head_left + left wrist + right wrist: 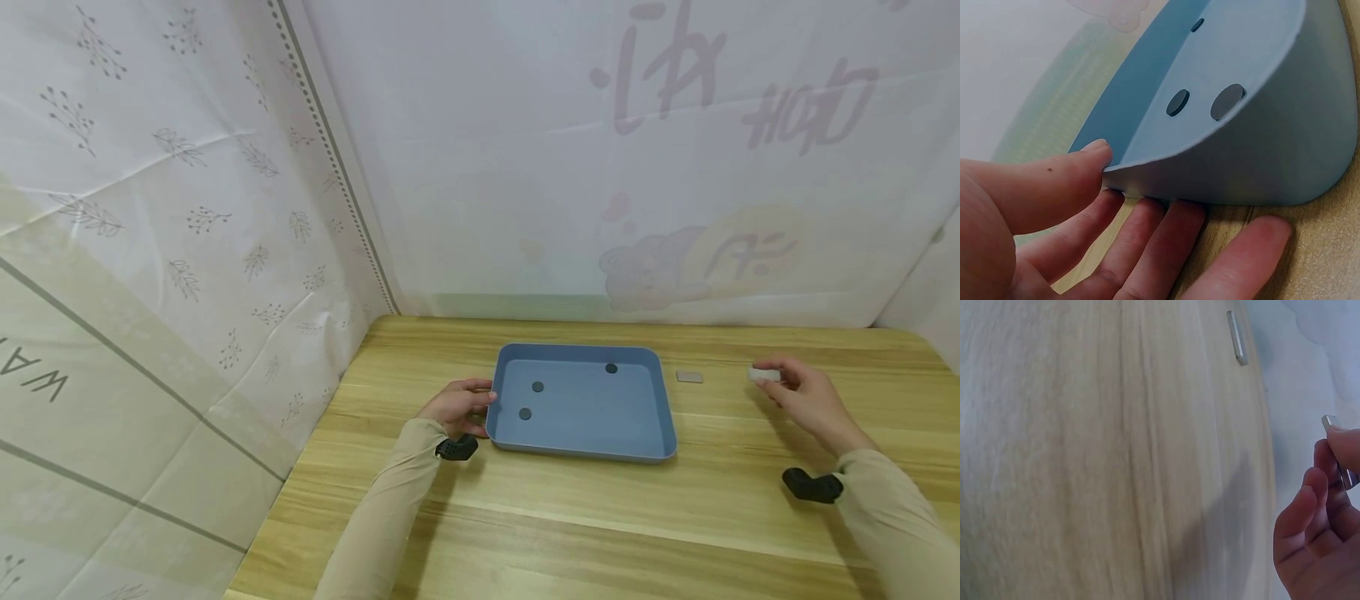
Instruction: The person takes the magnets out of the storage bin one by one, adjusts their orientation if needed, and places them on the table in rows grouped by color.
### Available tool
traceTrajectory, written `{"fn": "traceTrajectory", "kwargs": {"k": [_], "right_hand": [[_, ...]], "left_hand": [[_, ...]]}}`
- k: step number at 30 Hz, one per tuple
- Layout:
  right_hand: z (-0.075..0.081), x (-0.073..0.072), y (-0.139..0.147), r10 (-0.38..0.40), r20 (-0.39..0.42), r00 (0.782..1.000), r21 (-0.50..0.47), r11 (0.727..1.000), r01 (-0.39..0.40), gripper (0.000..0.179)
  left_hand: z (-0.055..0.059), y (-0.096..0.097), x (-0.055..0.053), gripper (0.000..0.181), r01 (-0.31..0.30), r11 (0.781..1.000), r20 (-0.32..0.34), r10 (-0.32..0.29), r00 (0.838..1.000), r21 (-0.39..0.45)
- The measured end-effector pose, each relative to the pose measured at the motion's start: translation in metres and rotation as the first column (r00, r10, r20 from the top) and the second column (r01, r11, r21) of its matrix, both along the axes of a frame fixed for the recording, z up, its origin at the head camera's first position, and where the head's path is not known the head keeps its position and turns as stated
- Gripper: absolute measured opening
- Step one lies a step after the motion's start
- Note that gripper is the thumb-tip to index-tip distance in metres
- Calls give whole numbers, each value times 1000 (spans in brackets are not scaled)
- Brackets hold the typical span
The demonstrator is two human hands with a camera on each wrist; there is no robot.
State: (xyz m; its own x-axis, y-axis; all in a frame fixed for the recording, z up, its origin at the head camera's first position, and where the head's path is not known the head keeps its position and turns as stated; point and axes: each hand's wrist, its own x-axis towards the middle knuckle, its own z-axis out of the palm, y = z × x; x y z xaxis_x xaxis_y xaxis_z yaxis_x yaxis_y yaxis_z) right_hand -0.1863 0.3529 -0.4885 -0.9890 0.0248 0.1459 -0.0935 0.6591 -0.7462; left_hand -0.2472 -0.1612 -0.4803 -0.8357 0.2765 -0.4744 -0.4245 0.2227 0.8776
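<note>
A shallow blue tray (592,421) rests on the wooden table with three small dark discs (537,387) inside it. At its left end my left hand (459,405) grips the wall. In the left wrist view, the thumb lies on the rim and several fingertips touch the wall's outside low down. To the right of the tray, my right hand (813,404) pinches a small silvery rectangular block (759,375) between thumb and fingers, above the table. A similar flat block (689,377) lies on the wood between the tray and that hand.
The wooden table (570,525) ends at a pale printed curtain (480,167) behind it. Another patterned curtain (187,275) hangs along the left side. A black device (812,486) sits on the right wrist, and another (457,448) on the left.
</note>
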Motion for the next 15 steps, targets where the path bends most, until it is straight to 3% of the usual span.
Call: {"fn": "traceTrajectory", "kwargs": {"k": [15], "right_hand": [[-13, -9, 7, 37, 51, 998, 89, 995, -41, 31]], "left_hand": [[-2, -1, -1, 47, 15, 1000, -1, -15, 1000, 11]]}}
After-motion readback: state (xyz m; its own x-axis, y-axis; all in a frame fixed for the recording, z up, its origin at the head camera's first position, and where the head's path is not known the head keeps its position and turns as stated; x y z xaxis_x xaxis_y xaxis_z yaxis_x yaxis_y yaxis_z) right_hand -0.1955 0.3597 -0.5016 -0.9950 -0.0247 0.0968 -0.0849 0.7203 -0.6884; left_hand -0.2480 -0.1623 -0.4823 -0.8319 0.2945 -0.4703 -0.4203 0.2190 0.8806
